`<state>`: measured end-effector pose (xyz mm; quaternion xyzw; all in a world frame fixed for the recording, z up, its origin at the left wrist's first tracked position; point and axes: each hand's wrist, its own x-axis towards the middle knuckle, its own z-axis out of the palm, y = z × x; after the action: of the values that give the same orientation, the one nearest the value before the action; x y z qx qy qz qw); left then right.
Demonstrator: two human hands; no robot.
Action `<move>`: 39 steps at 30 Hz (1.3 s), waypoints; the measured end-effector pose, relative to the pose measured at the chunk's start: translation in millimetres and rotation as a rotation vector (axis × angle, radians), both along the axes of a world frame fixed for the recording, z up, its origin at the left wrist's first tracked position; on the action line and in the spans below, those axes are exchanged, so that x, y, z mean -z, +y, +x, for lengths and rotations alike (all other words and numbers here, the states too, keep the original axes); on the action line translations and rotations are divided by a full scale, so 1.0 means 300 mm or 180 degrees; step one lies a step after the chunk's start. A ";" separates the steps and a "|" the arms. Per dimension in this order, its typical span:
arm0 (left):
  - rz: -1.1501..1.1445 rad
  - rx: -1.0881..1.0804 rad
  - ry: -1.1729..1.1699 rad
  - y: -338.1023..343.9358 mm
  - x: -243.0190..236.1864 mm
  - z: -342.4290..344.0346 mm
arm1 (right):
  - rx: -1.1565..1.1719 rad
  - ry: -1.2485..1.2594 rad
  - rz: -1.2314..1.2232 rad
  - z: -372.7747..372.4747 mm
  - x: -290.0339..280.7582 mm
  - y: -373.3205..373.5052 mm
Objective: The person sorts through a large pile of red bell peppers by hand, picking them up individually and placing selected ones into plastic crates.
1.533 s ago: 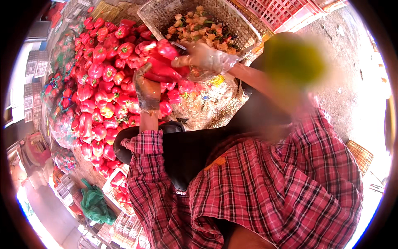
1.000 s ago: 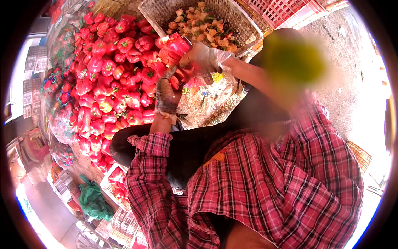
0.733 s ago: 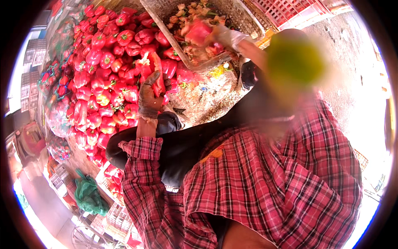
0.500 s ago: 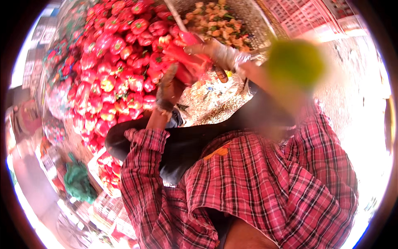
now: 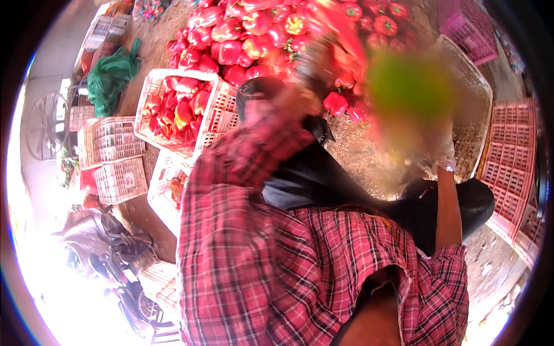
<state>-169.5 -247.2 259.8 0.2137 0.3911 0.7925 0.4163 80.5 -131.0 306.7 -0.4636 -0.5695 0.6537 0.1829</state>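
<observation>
A large heap of red bell peppers (image 5: 231,52) spreads in front of me. My left hand (image 5: 316,66), in a dirty glove, is over the near edge of the heap. It is smeared by motion, and a red streak beside it looks like a pepper; whether the fingers hold it I cannot tell. My right hand (image 5: 443,154), in a pale glove, is low above my right knee, beside a shallow container (image 5: 487,95). A blurred yellow-green spot covers most of its fingers, so any held thing is hidden.
To the left stands a white crate (image 5: 144,124) of red peppers, with other pale crates (image 5: 121,179) nearby. A green mesh bag (image 5: 109,81) lies farther off. Stacked pink crates (image 5: 508,167) and a magenta crate (image 5: 470,29) stand right. A motorcycle (image 5: 135,294) is at lower left.
The view has swung left, bringing the crates into sight. My hands, earlier close together around red peppers, are now apart: the left over the heap, the right drawn back near my knee.
</observation>
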 end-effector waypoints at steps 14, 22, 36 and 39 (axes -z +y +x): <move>-0.5148 0.0226 0.4329 -1.807 0.599 -0.749 | 0.0679 -0.1217 -0.0659 0.139 0.337 -0.025; -0.3540 -0.2371 0.3699 -1.278 0.394 -0.632 | 0.0885 -0.1341 -0.0704 0.064 0.314 -0.087; -0.4935 -0.2253 0.2349 -0.391 0.936 -0.840 | 0.0978 -0.1289 -0.0700 -0.024 0.399 -0.011; -0.4774 -0.2116 0.2424 -0.412 0.891 -0.788 | 0.0830 -0.1188 -0.0757 0.054 0.454 0.054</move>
<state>-406.0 -370.8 -7.5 0.0100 0.9579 0.2844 0.0383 96.8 -114.9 170.5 -0.6639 -0.4480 0.5901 0.1017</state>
